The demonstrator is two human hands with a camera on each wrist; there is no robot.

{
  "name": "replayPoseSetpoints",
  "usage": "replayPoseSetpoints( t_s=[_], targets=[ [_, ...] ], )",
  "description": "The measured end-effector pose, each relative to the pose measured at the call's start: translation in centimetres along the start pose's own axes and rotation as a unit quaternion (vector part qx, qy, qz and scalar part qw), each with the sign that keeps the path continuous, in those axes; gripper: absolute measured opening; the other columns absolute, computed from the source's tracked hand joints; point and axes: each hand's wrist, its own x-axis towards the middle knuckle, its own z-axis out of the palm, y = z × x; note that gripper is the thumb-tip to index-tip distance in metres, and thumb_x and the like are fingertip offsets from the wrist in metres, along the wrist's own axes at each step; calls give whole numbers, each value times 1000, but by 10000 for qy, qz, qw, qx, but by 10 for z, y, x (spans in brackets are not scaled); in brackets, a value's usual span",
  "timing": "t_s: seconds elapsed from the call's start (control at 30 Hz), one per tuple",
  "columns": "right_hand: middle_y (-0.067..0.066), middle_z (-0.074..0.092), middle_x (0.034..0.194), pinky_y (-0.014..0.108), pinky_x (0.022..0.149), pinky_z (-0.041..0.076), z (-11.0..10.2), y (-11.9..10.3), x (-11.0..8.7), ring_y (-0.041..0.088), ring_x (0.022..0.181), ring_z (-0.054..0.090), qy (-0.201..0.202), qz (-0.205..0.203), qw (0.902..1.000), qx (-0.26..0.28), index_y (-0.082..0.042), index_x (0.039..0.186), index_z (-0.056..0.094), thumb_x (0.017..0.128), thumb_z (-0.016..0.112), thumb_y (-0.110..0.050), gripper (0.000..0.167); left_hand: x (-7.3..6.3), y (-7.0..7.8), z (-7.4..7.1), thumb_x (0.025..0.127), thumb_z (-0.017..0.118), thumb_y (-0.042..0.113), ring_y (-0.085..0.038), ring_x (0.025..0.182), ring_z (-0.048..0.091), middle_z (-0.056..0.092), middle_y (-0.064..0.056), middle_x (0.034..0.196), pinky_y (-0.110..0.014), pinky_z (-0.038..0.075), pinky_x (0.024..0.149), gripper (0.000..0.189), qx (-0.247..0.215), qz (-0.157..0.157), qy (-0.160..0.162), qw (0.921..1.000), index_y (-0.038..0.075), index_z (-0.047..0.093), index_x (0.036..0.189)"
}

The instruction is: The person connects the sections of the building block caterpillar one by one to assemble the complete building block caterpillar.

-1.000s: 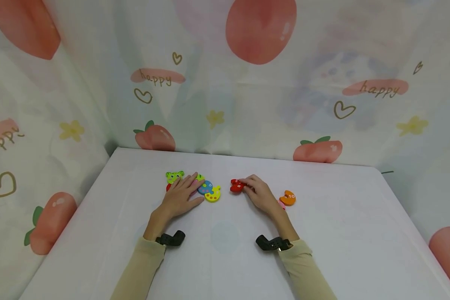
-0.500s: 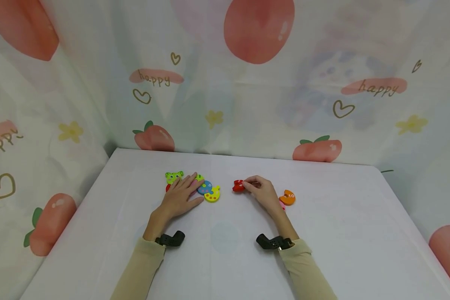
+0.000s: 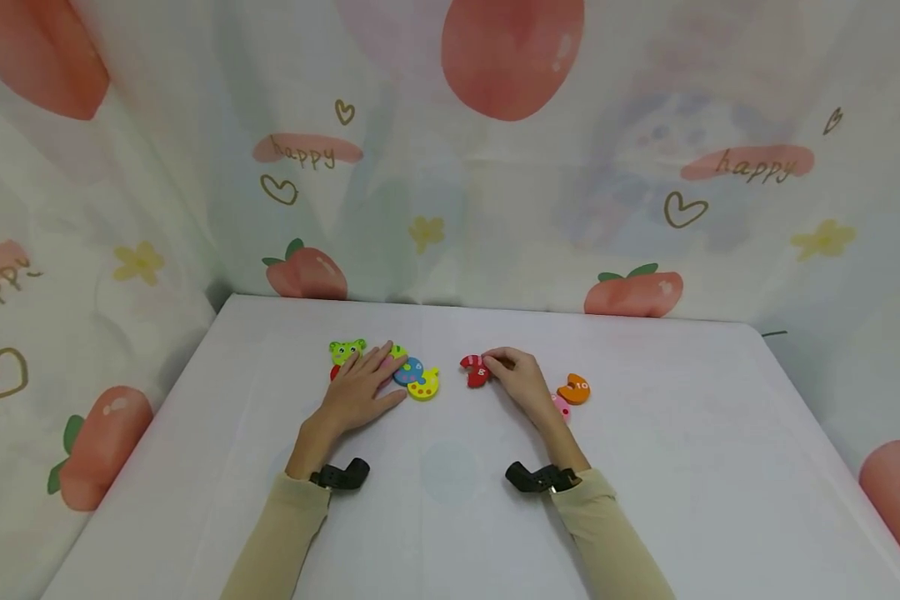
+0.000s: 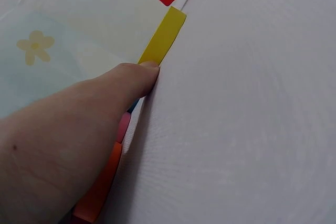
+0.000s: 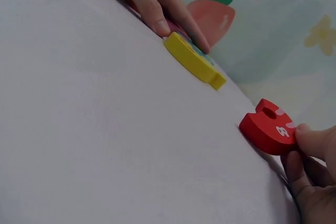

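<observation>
My left hand (image 3: 356, 396) lies with fingers spread over a joined row of colourful wooden puzzle pieces, covering the middle of it. A green animal-head piece (image 3: 347, 352) shows at the row's left end. Past my fingertips are a blue piece (image 3: 408, 371) and, at the right end, a yellow spotted piece (image 3: 424, 386); in the left wrist view my thumb touches the yellow piece's edge (image 4: 164, 38). Between thumb and fingers, my right hand (image 3: 521, 385) pinches a red puzzle piece (image 5: 268, 128) bearing a white number. Its notched side faces the yellow piece across a gap.
An orange puzzle piece (image 3: 574, 389) marked 10 lies right of my right forearm, with a pink piece (image 3: 562, 406) beside it, partly hidden by the wrist. The white table (image 3: 450, 533) ends at a printed curtain (image 3: 495, 200) behind.
The red piece has turned in my right fingers, so its notch and number show differently, and it shifted slightly left over the last half second. My left hand stays on the row.
</observation>
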Motion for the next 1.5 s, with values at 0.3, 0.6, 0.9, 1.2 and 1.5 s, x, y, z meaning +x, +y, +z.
replayPoseSetpoints(
  t_s=[0.3, 0.6, 0.9, 1.2, 1.5],
  targets=[
    [10, 67, 106, 21, 75, 50, 21, -14, 16, 18, 90, 56, -253, -226, 9980, 530, -8, 113, 69, 97, 59, -26, 26, 2, 1, -1, 93, 51, 56, -29, 150, 25, 24, -2, 162, -55, 13, 123, 63, 123, -19, 32, 9999, 32, 36, 150],
    [12, 68, 111, 25, 85, 51, 38, -24, 27, 20, 98, 57, -491, -318, 9972, 456, -6, 114, 69, 98, 58, -23, 26, 1, 1, -2, 93, 52, 56, -29, 150, 25, 24, -2, 162, -54, 12, 123, 63, -5, -53, -8, 10000, 33, 37, 150],
    [10, 69, 113, 35, 94, 52, 47, -26, 30, 22, 103, 59, -654, -533, 9964, -6, -8, 113, 70, 98, 57, -25, 26, 1, -1, -1, 93, 51, 57, -29, 150, 24, 23, -2, 163, -54, 11, 123, 63, 9, -29, -56, 10000, 33, 36, 150],
    [9, 68, 117, 38, 96, 51, 48, -30, 24, 23, 107, 59, -654, -556, 9963, -97, -12, 115, 70, 96, 60, -27, 26, 1, 0, -2, 93, 51, 57, -29, 150, 25, 23, -2, 163, -55, 11, 123, 64, 8, -30, -60, 10000, 33, 36, 150],
    [8, 64, 113, 37, 93, 53, 55, -30, 21, 22, 103, 59, -469, -861, 9937, -551, -12, 112, 72, 95, 63, -25, 24, 1, 3, -4, 93, 51, 56, -29, 150, 23, 22, -3, 163, -55, 11, 123, 65, 38, -99, -148, 9998, 32, 35, 151]
  ],
)
